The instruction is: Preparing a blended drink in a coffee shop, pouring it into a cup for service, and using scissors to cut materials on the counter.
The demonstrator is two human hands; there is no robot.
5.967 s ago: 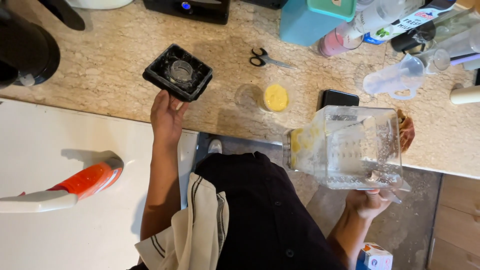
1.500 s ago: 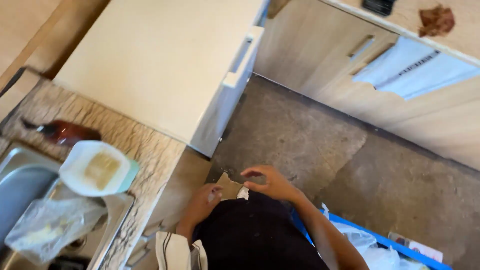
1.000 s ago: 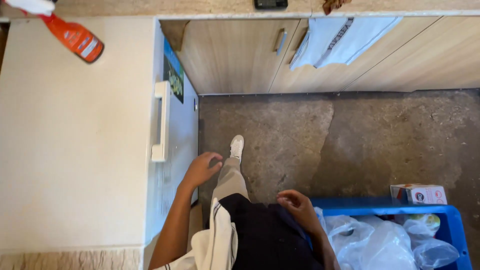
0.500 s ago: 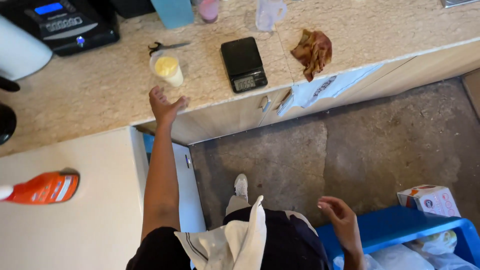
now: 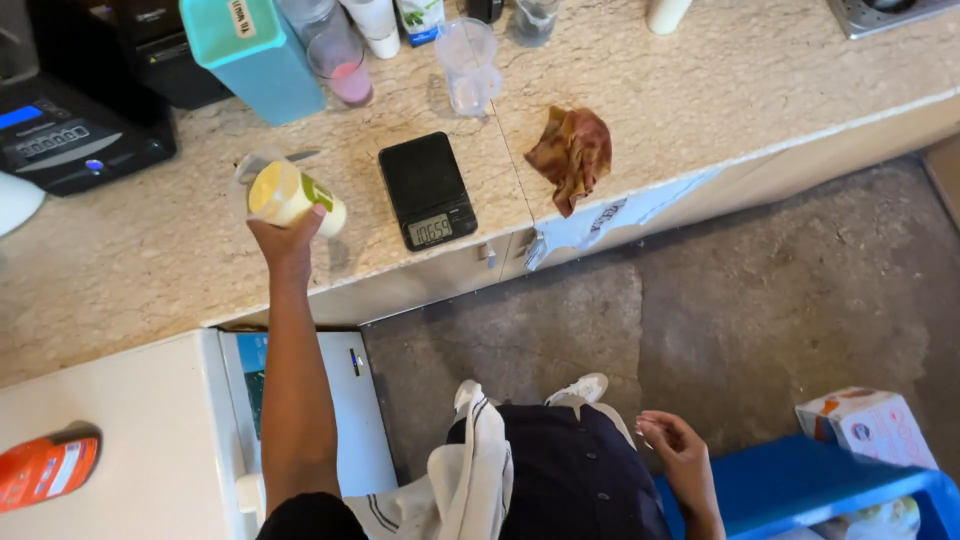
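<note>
Up near the speckled stone table's [image 5: 150, 270] front edge, the left hand [image 5: 285, 238] clasps a tilted, yellow-lidded cream plastic jar [image 5: 295, 197]; the right hand [image 5: 672, 440] hangs loosely curled, empty.

Small yellow-lidded jar [image 5: 292, 197] with green-and-white label, upper left of frame, gripped in left hand [image 5: 285, 240] over counter. Black kitchen scale [image 5: 425, 188] upper centre, grey lit display at its near end. Black appliance [image 5: 70, 140] far upper left, small blue screen. Teal box [image 5: 252, 52] at top, white label strip. Red-and-white carton [image 5: 865, 425] lower right. Orange bottle [image 5: 45, 468] with pale label, lower left.
</note>
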